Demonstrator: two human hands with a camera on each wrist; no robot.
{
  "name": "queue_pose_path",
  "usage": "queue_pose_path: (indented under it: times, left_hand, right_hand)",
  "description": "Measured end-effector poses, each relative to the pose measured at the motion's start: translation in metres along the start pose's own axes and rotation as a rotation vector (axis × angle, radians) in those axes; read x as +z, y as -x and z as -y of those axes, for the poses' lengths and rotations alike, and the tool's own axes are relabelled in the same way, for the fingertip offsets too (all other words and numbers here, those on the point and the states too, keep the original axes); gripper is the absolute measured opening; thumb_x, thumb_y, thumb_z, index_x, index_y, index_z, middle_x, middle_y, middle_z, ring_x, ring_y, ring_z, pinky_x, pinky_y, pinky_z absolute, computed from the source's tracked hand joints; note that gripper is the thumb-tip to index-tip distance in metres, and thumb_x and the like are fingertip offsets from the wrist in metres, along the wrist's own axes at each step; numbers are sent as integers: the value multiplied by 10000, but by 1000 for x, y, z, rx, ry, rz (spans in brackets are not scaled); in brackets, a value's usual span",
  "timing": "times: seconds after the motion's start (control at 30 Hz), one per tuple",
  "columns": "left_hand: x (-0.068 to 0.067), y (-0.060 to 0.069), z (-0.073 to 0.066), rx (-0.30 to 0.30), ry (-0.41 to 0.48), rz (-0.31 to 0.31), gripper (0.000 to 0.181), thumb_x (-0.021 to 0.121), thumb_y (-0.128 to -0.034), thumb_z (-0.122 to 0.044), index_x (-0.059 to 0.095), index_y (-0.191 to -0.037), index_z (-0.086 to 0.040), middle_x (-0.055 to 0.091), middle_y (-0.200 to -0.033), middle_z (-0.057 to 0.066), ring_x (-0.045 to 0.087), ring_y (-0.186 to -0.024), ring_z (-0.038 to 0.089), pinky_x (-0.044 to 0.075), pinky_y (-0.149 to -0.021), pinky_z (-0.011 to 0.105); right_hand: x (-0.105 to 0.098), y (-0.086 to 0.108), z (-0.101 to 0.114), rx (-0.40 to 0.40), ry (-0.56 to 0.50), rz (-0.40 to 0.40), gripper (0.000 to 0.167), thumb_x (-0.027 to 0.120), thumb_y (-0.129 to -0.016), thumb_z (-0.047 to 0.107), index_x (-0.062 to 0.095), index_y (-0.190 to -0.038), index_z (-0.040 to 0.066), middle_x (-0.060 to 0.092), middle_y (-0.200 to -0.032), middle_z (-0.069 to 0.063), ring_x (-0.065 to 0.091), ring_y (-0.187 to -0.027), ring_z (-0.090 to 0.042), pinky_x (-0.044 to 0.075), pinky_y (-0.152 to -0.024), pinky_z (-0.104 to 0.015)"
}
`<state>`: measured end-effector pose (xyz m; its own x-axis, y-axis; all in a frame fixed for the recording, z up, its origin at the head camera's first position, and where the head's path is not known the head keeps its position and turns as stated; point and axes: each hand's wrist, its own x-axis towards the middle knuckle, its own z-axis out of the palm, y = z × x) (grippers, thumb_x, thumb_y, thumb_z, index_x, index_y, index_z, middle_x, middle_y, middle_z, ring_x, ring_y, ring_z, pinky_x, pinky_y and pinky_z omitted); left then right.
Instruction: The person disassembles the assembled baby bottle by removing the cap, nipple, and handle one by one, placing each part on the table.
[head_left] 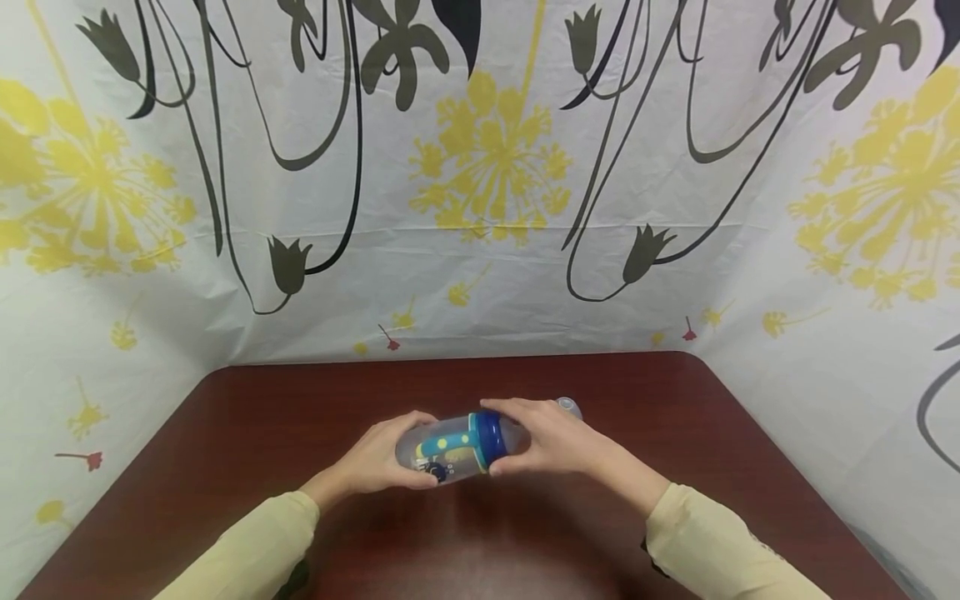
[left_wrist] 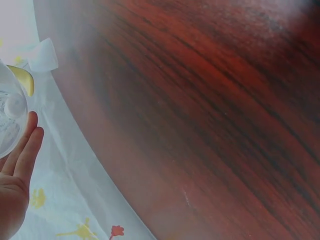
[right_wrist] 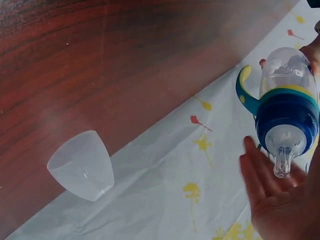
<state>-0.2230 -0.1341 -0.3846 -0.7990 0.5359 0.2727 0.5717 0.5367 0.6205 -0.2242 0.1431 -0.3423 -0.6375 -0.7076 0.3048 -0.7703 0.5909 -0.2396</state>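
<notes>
A clear baby bottle [head_left: 442,457] with a blue collar [head_left: 491,437], teal-and-yellow handle and clear nipple [right_wrist: 283,155] lies sideways above the table. My left hand [head_left: 378,458] grips its body near the base, thumb below and fingers above in the head view. Around the collar my right hand [head_left: 551,437] holds on with thumb and fingers on opposite sides, its palm facing the nipple. In the left wrist view only the bottle's base [left_wrist: 11,115] and part of the left hand [left_wrist: 15,185] show. Beyond the right hand a translucent dome cap [right_wrist: 82,167] sits on the table.
Under the hands is a dark red-brown wooden table [head_left: 300,392] with rounded far corners. A white sheet [head_left: 465,292] printed with yellow and grey flowers rises behind it and along both sides.
</notes>
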Motion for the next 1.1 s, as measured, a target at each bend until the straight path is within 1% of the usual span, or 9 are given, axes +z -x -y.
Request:
queue_pose_path:
  times: [0.07, 0.13, 0.23, 0.3, 0.47, 0.7, 0.9, 1.0, 1.1]
  left_hand:
    - [0, 0, -1, -8, -1, -9, 642, 745, -599, -492, 477, -1140, -273, 519, -972, -134, 495, -851, 78, 443, -674, 273]
    - [1, 0, -1, -13, 3, -15, 641, 747, -595, -491, 479, -1136, -278, 519, -969, -135, 495, -849, 78, 441, -673, 276]
    - [2, 0, -2, -18, 10, -10, 639, 748, -594, -492, 480, -1134, -279, 520, -965, -132, 496, -848, 81, 441, -670, 279]
    - [3, 0, -2, -19, 11, -3, 635, 746, -594, -496, 481, -1132, -285, 522, -964, -133, 496, -847, 81, 439, -670, 278]
    - [3, 0, -3, 1, -2, -8, 632, 742, -593, -505, 486, -1127, -282, 522, -964, -140, 494, -844, 75, 436, -674, 276]
    - [4, 0, -2, 38, -24, -16, 649, 737, -579, -537, 491, -1122, -279, 521, -966, -152, 496, -838, 61, 432, -686, 276]
    - [3, 0, -2, 48, -13, -15, 644, 739, -588, -524, 491, -1126, -274, 524, -970, -150, 497, -834, 64, 431, -687, 281]
    - [3, 0, -2, 53, -14, -16, 644, 740, -589, -521, 490, -1128, -274, 525, -970, -150, 499, -834, 64, 430, -687, 281]
    - [3, 0, -1, 46, -11, -14, 643, 738, -593, -519, 487, -1132, -275, 524, -973, -147, 498, -839, 66, 432, -685, 280]
  right_hand:
    - [-1, 0, 0, 37, 0, -9, 754, 538, -703, 657, 452, -1276, 175, 548, -1132, 43, 517, -893, -26, 440, -711, -255]
    - [-1, 1, -1, 67, -8, 0, 730, 519, -721, 655, 484, -1246, 149, 580, -1056, 56, 524, -830, -14, 439, -668, -239]
    - [-1, 1, -1, 90, -44, 33, 693, 519, -740, 633, 518, -1203, 118, 596, -936, 81, 517, -749, -8, 432, -618, -215]
    - [0, 2, 0, 98, -73, 56, 685, 526, -742, 624, 517, -1199, 113, 591, -909, 90, 514, -736, -7, 432, -605, -207]
    - [0, 3, -1, 82, -95, 53, 686, 541, -736, 617, 524, -1193, 106, 591, -922, 86, 520, -756, -12, 439, -620, -211]
    - [1, 3, -2, 32, -65, 36, 717, 546, -726, 623, 523, -1198, 84, 599, -988, 41, 528, -797, -28, 445, -666, -235]
    - [0, 5, 0, -27, -6, -7, 747, 566, -708, 622, 496, -1235, 96, 581, -1083, -6, 542, -901, -73, 449, -741, -280]
    - [2, 6, -1, -43, 22, -30, 750, 574, -700, 623, 486, -1244, 114, 575, -1096, -10, 542, -923, -81, 448, -747, -285]
    - [4, 6, -3, -52, 14, -51, 747, 586, -696, 616, 488, -1242, 116, 572, -1099, -9, 539, -931, -83, 447, -745, -287]
